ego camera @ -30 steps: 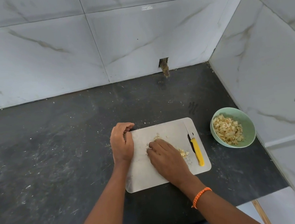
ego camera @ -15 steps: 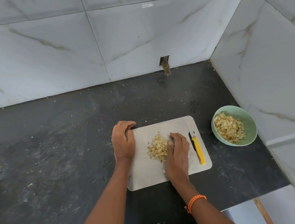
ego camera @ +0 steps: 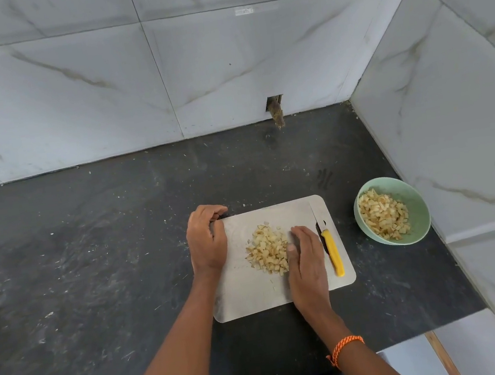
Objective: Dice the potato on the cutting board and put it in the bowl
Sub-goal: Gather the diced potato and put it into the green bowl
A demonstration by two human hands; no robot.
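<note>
On the cutting board (ego camera: 284,295), gripped at its far-left edge by the left hand (ego camera: 207,244), the diced potato (ego camera: 268,251) is touched by the flat, empty right hand (ego camera: 306,259), so pieces could perhaps be scattered short of the bowl (ego camera: 412,192) to the board's right.

You get bright, even, diffuse light; source itself out of view. Soft sheen on marble wall tiles (ego camera: 225,65) behind cutting board (ego camera: 247,299), no blown glare. Shadows faint: thin dark edge under board's near side, soft shade beside bowl (ego camera: 419,222) right of board. Dark countertop (ego camera: 77,255) left of board reads dull, scuffs clear. Focus sharp at board, potato dice (ego camera: 268,250) crisp. Wide-angle bending: tile seams above board curve, wall right of board leans outward. Slight softness toward corners.
</note>
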